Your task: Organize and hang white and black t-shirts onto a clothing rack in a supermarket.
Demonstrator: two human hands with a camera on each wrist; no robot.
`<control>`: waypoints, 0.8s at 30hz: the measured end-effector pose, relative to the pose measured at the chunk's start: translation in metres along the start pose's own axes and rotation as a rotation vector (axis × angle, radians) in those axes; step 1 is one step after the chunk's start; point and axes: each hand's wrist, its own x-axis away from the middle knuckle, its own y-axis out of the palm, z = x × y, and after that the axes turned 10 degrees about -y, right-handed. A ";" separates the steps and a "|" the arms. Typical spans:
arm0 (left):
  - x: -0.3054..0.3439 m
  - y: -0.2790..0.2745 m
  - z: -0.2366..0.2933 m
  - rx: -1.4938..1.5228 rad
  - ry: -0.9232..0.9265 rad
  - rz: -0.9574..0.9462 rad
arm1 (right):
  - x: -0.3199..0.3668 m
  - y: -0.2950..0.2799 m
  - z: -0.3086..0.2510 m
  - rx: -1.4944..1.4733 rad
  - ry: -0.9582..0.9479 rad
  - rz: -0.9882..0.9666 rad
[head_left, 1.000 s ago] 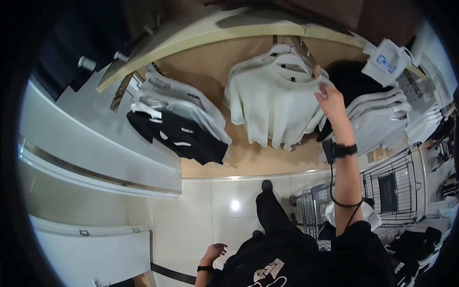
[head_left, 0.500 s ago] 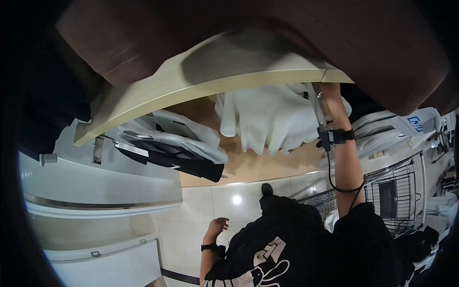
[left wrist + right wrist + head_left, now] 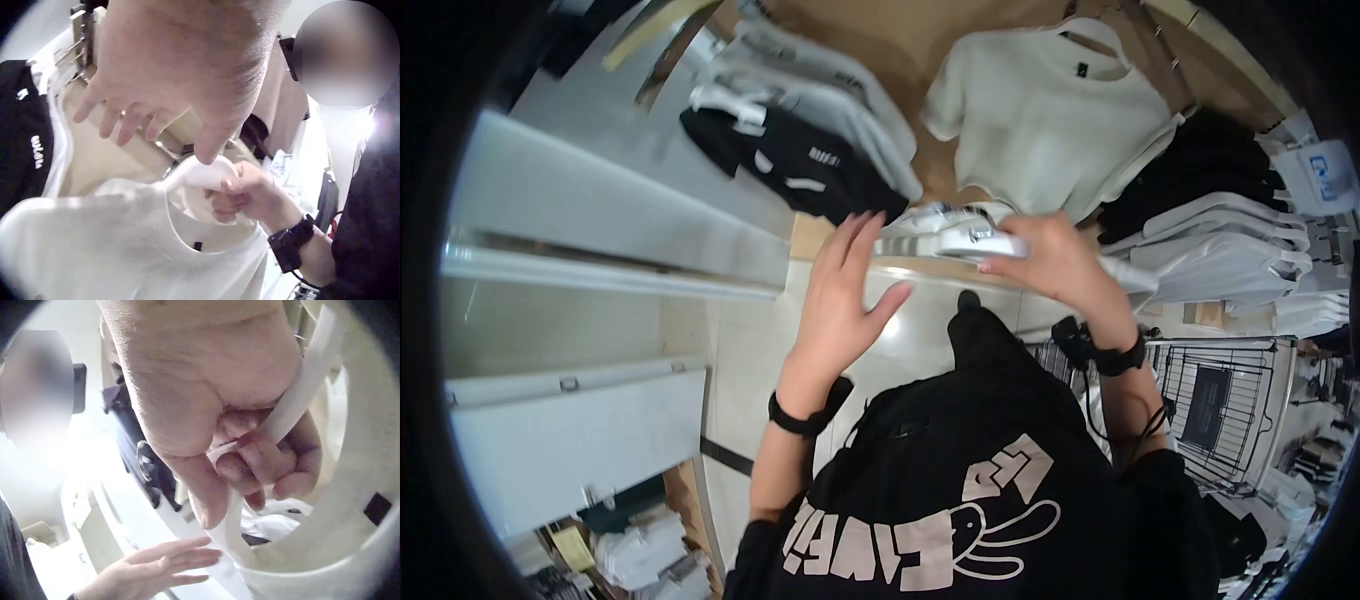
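Lettering [image 3: 870, 550], large and pale, crosses the person's black shirt [image 3: 1090, 530] beside a line-drawn figure; angle and folds keep me from reading it whole. Small white print marks the black top [image 3: 790, 160] on the rack at the left, too soft to make out. A white card [image 3: 1320, 178] at the far right carries blue characters, also unclear, and the dark plaque [image 3: 1206, 405] on the wire cart [image 3: 1255, 430] cannot be read.

The right hand [image 3: 1055, 262] has its fingers curled round a white hanger [image 3: 303, 384], which bears a white top [image 3: 94, 244] in front of the person. The left hand [image 3: 838, 300] grips nothing — its fingers are extended near the hanger's other side.

From the head view the held top is nearly edge-on; the left wrist view shows its round neckline and small black neck label [image 3: 197, 246]. The right wrist view shows the curled fingers up close — and the left hand lower down. Only the head view shows the cream top [image 3: 1050, 120] hanging behind, and the cart's grid plainly.
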 end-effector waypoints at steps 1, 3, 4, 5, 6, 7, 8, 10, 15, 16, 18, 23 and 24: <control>0.013 -0.011 0.009 0.014 0.037 0.040 | 0.001 0.002 -0.035 -0.101 -0.102 0.019; 0.012 -0.020 0.029 0.114 -0.033 -0.091 | 0.005 -0.010 -0.078 -0.205 -0.149 0.003; 0.027 -0.026 0.027 0.218 -0.098 -0.204 | 0.015 -0.003 -0.108 -0.194 -0.126 0.001; 0.030 -0.018 0.019 0.247 -0.063 -0.092 | 0.021 -0.004 -0.125 -0.187 -0.096 0.008; 0.035 -0.027 0.022 0.267 -0.072 -0.082 | 0.026 0.000 -0.134 -0.190 -0.096 0.003; 0.052 -0.042 0.022 0.291 -0.087 -0.066 | 0.032 0.013 -0.147 -0.079 -0.197 0.151; 0.054 -0.047 0.028 0.315 -0.081 -0.008 | 0.036 0.013 -0.148 0.025 -0.288 0.306; 0.087 -0.072 0.029 0.284 -0.148 0.040 | 0.063 0.018 -0.170 0.353 -0.432 0.510; 0.137 -0.103 0.017 0.213 -0.209 0.119 | 0.135 0.069 -0.216 0.044 -0.029 0.578; 0.145 -0.108 0.014 0.216 -0.219 0.115 | 0.136 0.087 -0.217 -0.040 0.033 0.466; 0.161 -0.118 0.014 0.159 -0.247 0.081 | 0.129 0.122 -0.217 -0.316 0.151 0.288; 0.192 -0.127 0.010 0.139 -0.255 0.154 | 0.116 0.152 -0.221 -0.897 0.326 0.105; 0.197 -0.128 0.008 0.131 -0.249 0.189 | 0.120 0.153 -0.220 -1.003 0.310 0.101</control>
